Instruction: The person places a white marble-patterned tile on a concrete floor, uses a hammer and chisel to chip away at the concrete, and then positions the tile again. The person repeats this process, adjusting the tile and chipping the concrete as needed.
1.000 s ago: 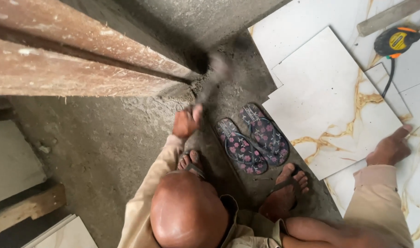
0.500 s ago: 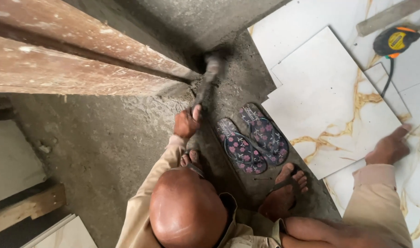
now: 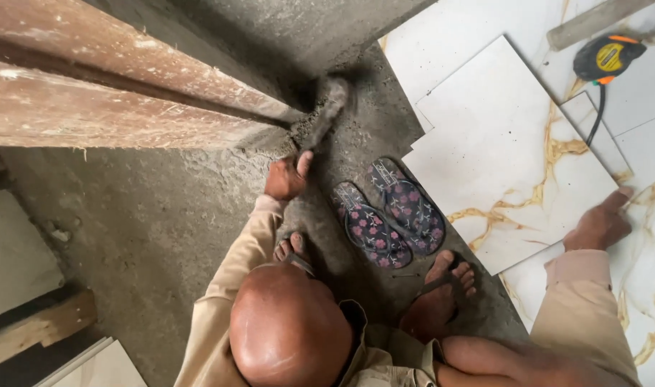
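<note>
Swinging further out beyond the clenched left hand (image 3: 287,178), the grey brush (image 3: 326,115) blurs; right hand (image 3: 600,223) fingers spread flat on marble tile (image 3: 507,158).

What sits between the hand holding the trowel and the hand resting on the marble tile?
In the head view, a pair of dark floral flip-flops lies on the grey mortar bed between the left hand and right hand.
</note>
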